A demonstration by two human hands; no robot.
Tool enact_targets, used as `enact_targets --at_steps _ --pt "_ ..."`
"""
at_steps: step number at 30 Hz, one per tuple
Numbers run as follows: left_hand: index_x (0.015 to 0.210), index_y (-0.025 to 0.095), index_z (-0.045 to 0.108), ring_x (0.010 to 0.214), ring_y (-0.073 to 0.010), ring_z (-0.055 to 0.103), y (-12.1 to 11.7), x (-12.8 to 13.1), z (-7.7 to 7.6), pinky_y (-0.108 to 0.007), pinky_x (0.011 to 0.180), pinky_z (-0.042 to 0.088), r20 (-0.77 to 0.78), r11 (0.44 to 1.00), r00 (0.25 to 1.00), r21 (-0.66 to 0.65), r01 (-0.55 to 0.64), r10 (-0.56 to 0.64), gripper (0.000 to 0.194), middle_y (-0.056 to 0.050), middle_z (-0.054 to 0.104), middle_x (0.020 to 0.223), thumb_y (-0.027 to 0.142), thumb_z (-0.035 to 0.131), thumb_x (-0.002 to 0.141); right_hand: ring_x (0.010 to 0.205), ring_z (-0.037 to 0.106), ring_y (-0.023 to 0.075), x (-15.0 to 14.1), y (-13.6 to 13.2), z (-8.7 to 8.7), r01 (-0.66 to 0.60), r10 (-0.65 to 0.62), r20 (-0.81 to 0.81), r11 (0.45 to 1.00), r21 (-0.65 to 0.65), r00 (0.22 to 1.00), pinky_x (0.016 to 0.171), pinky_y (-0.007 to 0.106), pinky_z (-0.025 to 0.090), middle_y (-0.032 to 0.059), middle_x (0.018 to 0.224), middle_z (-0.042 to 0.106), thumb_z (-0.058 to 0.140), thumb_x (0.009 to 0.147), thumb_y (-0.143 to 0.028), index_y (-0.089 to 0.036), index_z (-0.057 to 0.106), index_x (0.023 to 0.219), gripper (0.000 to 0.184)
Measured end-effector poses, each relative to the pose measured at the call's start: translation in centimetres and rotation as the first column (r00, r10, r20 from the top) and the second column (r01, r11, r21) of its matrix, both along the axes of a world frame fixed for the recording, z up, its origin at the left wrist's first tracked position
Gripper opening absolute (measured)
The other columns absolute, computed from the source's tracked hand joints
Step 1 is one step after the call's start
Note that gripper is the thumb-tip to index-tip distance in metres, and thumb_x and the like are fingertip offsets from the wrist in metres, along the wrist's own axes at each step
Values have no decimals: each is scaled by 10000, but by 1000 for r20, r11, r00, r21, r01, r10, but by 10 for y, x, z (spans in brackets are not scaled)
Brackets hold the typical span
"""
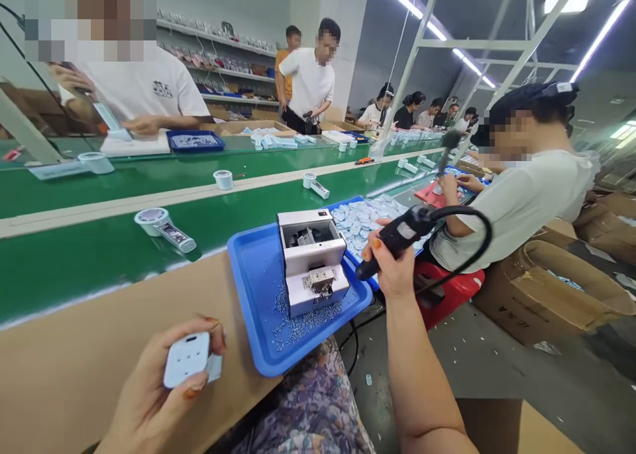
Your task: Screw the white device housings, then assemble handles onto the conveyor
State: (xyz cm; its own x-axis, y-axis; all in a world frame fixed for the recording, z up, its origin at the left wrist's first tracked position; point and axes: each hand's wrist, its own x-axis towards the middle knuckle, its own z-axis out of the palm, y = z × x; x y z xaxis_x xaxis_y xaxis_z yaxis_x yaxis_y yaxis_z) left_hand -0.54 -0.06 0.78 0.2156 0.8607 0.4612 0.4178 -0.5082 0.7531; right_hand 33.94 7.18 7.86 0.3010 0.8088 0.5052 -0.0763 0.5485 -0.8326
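Observation:
Light-blue plastic shows in my left hand point(169, 374): a small rounded cover point(187, 360) with a dark slot and several holes faces up, gripped between thumb and fingers above the cardboard. My right hand point(392, 265) is wrapped round a black electric screwdriver point(405, 232), its cable curving off to the right. Between my hands a white screw feeder point(314, 262) stands in a blue tray point(248, 295). Many small screws point(303, 327) lie loose on the tray floor around it. The screwdriver's end is just right of the feeder, apart from it.
A second tray holds many light-blue parts point(360, 219) behind the feeder. Light-blue fan-like devices point(171, 232) lie on the green conveyor point(109, 252). A co-worker point(527, 195) sits at right by cardboard boxes point(551, 288); another person point(139, 89) works across the belt.

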Motion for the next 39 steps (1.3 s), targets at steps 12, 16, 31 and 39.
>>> enact_targets --at_steps 12,16,31,39 --pt "1253 272 528 935 -192 692 10 13 9 -283 817 581 112 993 987 10 113 -114 302 -35 691 995 484 535 1037 486 518 87 -61 -24 32 -195 202 -91 978 77 975 524 251 462 -98 602 544 798 856 -386 -243 578 955 281" --pt "1244 266 526 894 -185 687 10 14 10 -269 774 581 146 992 982 -2 124 -122 311 -40 685 975 490 554 1029 480 492 79 -65 -18 32 -166 167 -52 986 30 985 510 252 436 -93 605 525 792 852 -404 -235 586 932 278" --pt "1275 269 522 867 -196 693 10 14 9 -280 746 590 101 984 980 62 166 -171 295 -37 676 974 436 550 1033 456 467 78 -66 -23 36 -132 131 -17 990 -52 991 491 254 429 -88 571 511 793 837 -407 -220 584 880 284" --pt "1263 307 522 870 -203 675 7 14 9 -290 752 576 109 985 979 22 172 -173 265 -20 664 981 415 556 1024 469 474 79 -75 -8 35 -129 133 42 988 -87 990 496 258 420 -84 587 515 794 811 -401 -214 576 841 288"
